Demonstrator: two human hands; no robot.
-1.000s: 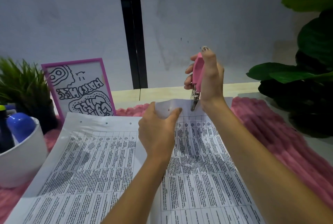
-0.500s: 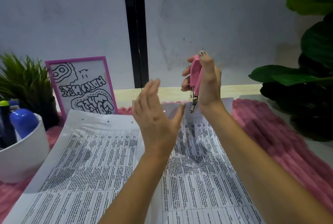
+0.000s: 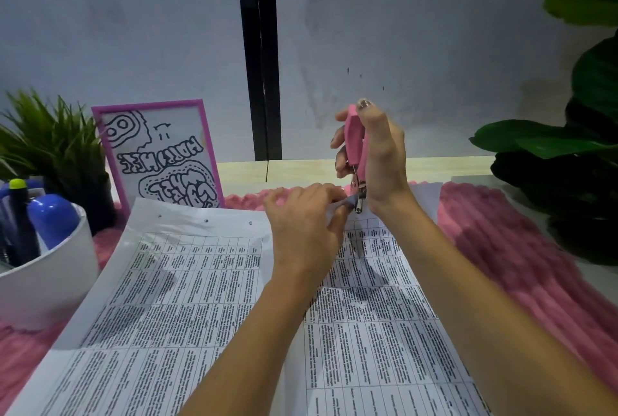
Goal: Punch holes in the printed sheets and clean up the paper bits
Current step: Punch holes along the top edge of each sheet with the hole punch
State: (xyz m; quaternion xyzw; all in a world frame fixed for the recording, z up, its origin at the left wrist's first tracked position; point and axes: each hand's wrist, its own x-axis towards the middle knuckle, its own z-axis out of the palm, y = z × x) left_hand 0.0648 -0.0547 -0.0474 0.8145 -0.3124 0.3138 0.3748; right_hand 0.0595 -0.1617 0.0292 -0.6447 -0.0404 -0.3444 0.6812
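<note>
Fingertips [image 3: 337, 203] of the left hand [image 3: 302, 228] now pinch the far margin of the right printed sheet [image 3: 374, 315] just left of the pink hole punch [image 3: 355, 144]; half a second ago that hand hung open and lifted above the paper, and before that it lay flat on it. By my reading, the edge is being fed back into the punch for another hole, so punching is still under way and no cleanup has begun.

Well left of the punch stands a smooth white cup [image 3: 43, 278] of blue pens, then a glossy purple-framed drawing [image 3: 157, 158]. Nearer, the left printed sheet [image 3: 160, 298] lies thin and slightly wavy, three small round holes along its far margin. Both sheets rest on a fluffy, ribbed pink mat [image 3: 521, 248].

At the punch itself, the right hand [image 3: 381, 161] wraps closed around the hard plastic handles, held upright, its metal nose touching the pinched edge. Whether the paper is inside its mouth, I cannot tell. No loose paper bits are visible.
</note>
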